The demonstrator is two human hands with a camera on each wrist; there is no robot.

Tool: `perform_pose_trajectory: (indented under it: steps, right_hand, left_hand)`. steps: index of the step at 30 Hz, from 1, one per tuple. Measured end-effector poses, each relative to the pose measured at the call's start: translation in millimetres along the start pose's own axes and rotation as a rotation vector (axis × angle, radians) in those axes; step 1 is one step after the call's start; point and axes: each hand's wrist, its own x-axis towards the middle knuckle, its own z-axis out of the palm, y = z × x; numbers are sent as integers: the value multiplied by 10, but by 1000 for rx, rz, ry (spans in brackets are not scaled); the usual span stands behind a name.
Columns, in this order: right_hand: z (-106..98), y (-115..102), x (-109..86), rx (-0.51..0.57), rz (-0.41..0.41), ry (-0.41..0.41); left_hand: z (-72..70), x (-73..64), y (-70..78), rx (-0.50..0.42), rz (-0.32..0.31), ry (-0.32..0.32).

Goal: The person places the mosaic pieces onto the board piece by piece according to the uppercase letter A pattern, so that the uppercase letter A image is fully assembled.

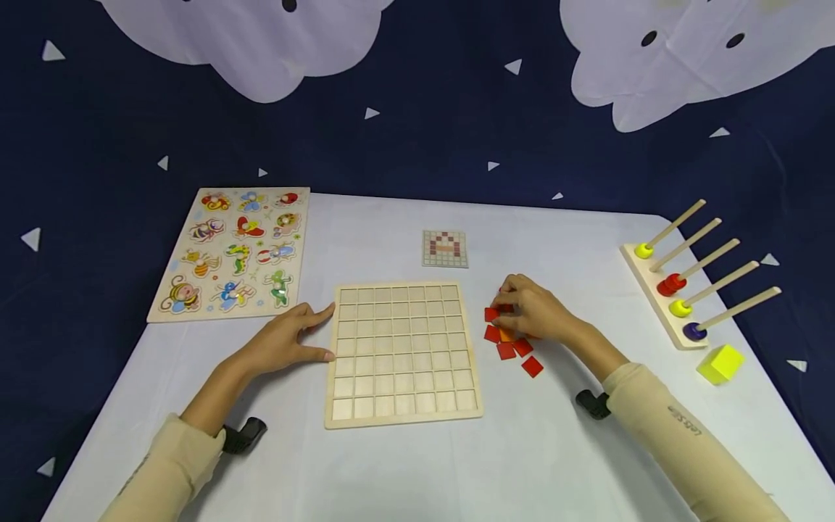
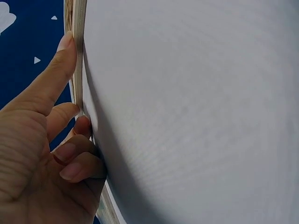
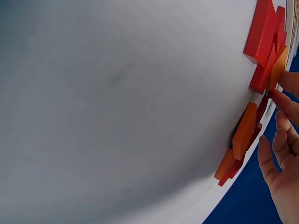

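A wooden grid board (image 1: pixel 404 423) with square cells lies flat before me. At its left edge is my left hand (image 1: pixel 280 342), thumb and index finger stretched apart with their tips against the frame; its other fingers curl in the left wrist view, where the board's edge (image 2: pixel 80 56) shows side-on. Right of the board, my right hand (image 1: pixel 538 310) reaches into a loose pile of red tiles (image 1: pixel 506 351) and orange tiles (image 3: pixel 245 130). Its thumb and index fingertip (image 3: pixel 279 98) pinch a red tile, mostly hidden by the fingers.
A small pattern card (image 1: pixel 445 249) lies behind the board. At back left is an insect peg puzzle (image 1: pixel 218 290). A peg stacker (image 1: pixel 659 301) with coloured beads stands on the right, near a yellow block (image 1: pixel 720 364). A dark patterned cloth (image 1: pixel 443 145) hangs behind the table.
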Motion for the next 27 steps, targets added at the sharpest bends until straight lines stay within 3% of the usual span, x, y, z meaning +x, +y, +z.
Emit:
perform_pose_trajectory:
  steps: [11,21,27]
  right_hand:
    - [-91,-156,232,56,-44,85]
    - [-10,-548,612,124,-118,23]
    - [86,-655,822,114,-168,35]
  left_hand:
    - [-7,32,-5,1,-1,-6]
    - [0,19,-11,-7,-10,-6]
    - [13,21,-10,-3,-18,-5]
